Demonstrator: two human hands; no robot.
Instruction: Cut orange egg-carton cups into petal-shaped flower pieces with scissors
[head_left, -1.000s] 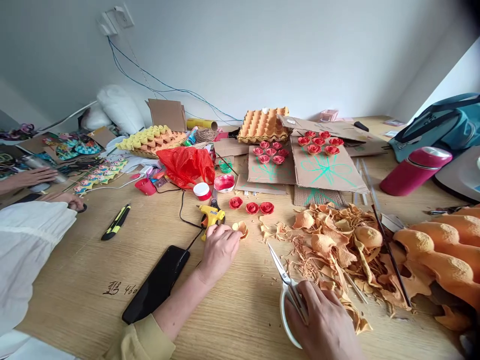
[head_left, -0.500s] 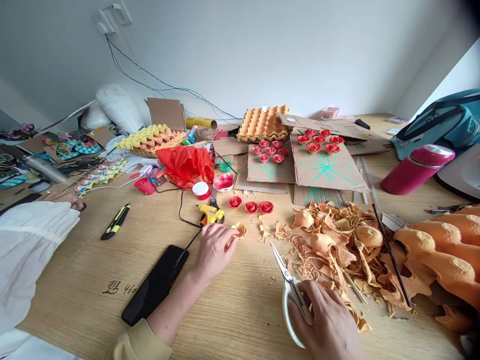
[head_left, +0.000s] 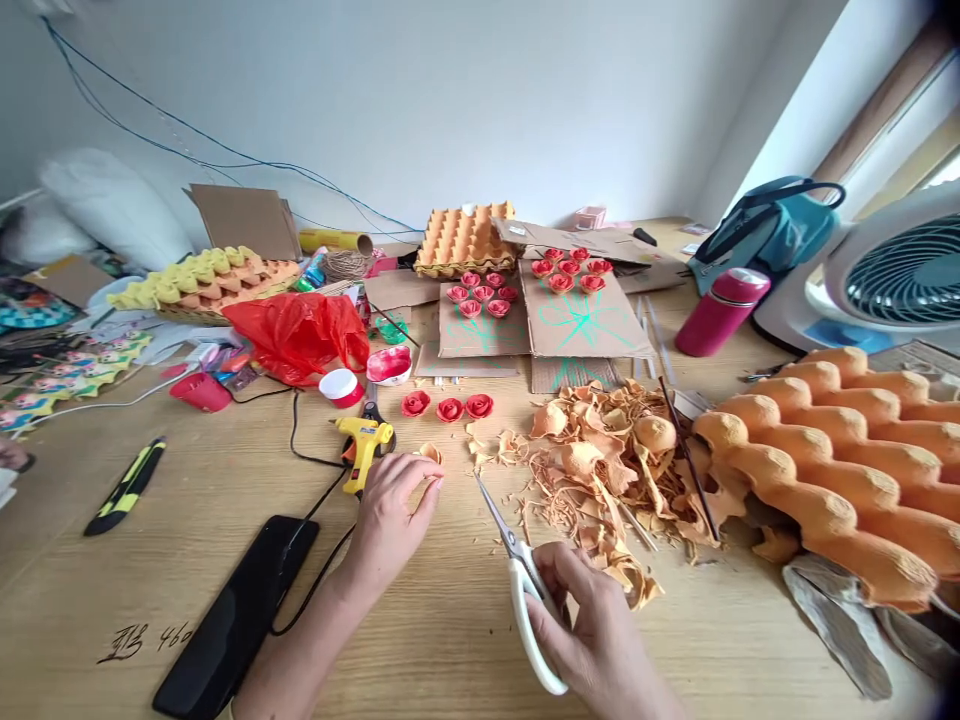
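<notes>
In my right hand [head_left: 585, 620] is a pair of white-handled scissors [head_left: 517, 548], its blades nearly together and pointing away to the left. My left hand [head_left: 397, 510] rests low over the table, fingers loosely bent and thumb apart. Just beyond its fingertips is a small orange egg-carton cup [head_left: 430, 454], partly covered by them; whether they touch it is unclear. A yellow glue gun [head_left: 366, 448] lies right by that hand. Three red paper-pulp roses [head_left: 450, 409] stand in a row farther back. Orange carton scraps [head_left: 600, 455] are heaped right of the scissors.
An orange egg tray [head_left: 832, 470] lies at right, near a pink bottle [head_left: 724, 312] and a fan [head_left: 900, 260]. More roses sit on cardboard [head_left: 585, 325]. A black phone [head_left: 236, 615] and a cutter knife [head_left: 126, 487] are at left. Another person's hand [head_left: 13, 455] shows at the left edge.
The view has turned right, so the table's things sit farther left and the fan shows. My left hand has drawn slightly nearer the cup's front. The scissors stay in my right hand.
</notes>
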